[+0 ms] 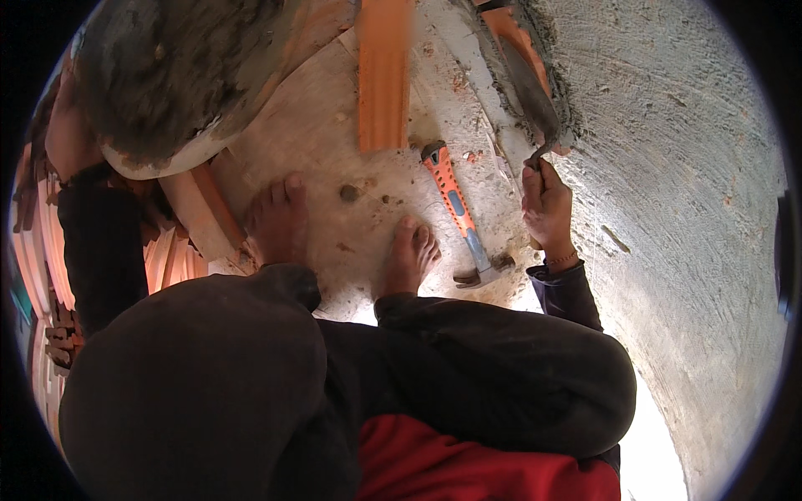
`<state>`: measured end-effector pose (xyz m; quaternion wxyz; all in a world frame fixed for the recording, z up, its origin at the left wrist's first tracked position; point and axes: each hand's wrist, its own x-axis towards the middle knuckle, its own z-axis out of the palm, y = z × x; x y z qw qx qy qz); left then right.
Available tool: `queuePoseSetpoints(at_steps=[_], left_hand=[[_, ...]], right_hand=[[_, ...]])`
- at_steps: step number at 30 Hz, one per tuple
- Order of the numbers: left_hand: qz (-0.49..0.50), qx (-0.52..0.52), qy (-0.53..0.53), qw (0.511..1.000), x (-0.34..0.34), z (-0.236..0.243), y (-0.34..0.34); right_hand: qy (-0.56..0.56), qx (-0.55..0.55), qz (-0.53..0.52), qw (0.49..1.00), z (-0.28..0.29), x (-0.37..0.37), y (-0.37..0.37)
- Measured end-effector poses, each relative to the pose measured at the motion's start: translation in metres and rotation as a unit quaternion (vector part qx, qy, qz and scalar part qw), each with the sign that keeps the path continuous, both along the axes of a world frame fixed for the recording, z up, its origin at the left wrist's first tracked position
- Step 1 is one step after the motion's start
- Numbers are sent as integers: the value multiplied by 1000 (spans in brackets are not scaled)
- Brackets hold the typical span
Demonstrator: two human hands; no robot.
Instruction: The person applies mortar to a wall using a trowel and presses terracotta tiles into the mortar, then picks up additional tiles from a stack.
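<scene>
Right grip (pixel 550 204) pinched trowel (pixel 536 104) handle | blade overlapped brick (pixel 524 43), floor's (pixel 326 100) right edge | left grip (pixel 73 138) couldn't tell, behind pan (pixel 154 170) | light, flat strokes seemed best

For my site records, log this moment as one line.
right hand: grips trowel, blade near wall | left hand: beside bowl of grey mortar, grip unclear | floor: hammer beside right foot

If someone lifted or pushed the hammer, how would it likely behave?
The hammer would likely feel head-heavy, given its metal head. It should stay stiff, as its shaft looks solid. It probably wouldn't roll far, since the head juts sideways.
</scene>
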<state>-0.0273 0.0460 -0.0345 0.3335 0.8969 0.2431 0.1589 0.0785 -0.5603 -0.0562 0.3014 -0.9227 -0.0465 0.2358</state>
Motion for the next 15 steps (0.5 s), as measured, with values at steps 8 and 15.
queuePoseSetpoints(at_steps=[8, 15], left_hand=[[-154, 123, 23, 980, -4, -16, 52], [13, 106, 68, 992, -14, -20, 51]], right_hand=[[34, -12, 5, 999, -5, 22, 37], [1, -3, 74, 997, -12, 36, 49]])
